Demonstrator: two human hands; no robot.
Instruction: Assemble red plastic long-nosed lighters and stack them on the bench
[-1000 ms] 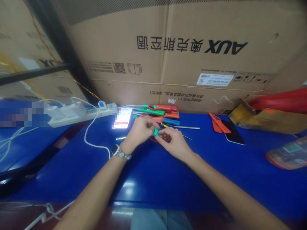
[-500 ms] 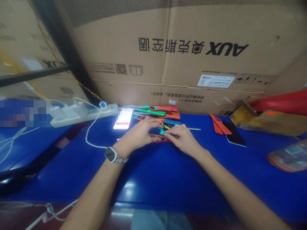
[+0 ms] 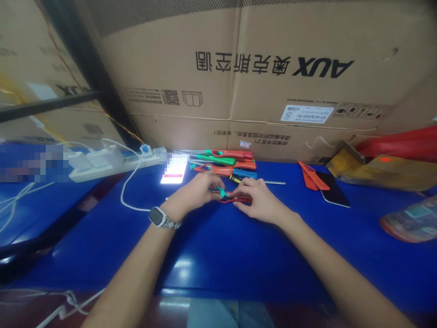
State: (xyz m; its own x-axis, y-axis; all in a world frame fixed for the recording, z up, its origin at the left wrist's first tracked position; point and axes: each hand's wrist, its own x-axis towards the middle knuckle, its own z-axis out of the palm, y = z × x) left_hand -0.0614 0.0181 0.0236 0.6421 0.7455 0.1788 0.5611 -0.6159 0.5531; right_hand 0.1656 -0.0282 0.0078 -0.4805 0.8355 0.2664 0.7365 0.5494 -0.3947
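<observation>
- Left hand [image 3: 200, 189]: fingers and thumb closed about a small teal piece [image 3: 223, 193] above the worktop [image 3: 211, 255]. A watch [image 3: 157, 217] was worn on this wrist.
- Right hand [image 3: 257, 198]: closed on a red casing [image 3: 244, 199], index finger along the upper edge and thumb below.
- Work position: the teal piece stood at the left end of the red casing, between the two hands, near the middle of the worktop. Dark parts showed within the casing; their detail was too small to read.
- Beyond the hands: a red lighter [image 3: 234, 154], a green lighter [image 3: 221, 160] and an orange lighter [image 3: 220, 170] lay close together, with a blue handle [image 3: 246, 174] beside them. A metal shaft [image 3: 275, 183] pointed right from behind the right hand.
- Left of these: a lit phone [image 3: 176, 171], partly masked, lay flat; a white power strip [image 3: 99, 171] with plugs fitted was farther left.
- Right side: orange casing pieces [image 3: 309, 175] partly overlapped a dark phone [image 3: 336, 193]. A clear container [image 3: 411, 221] stood nearer the right edge.
- Rear: a large cardboard box [image 3: 273, 91] bore inverted AUX lettering.
</observation>
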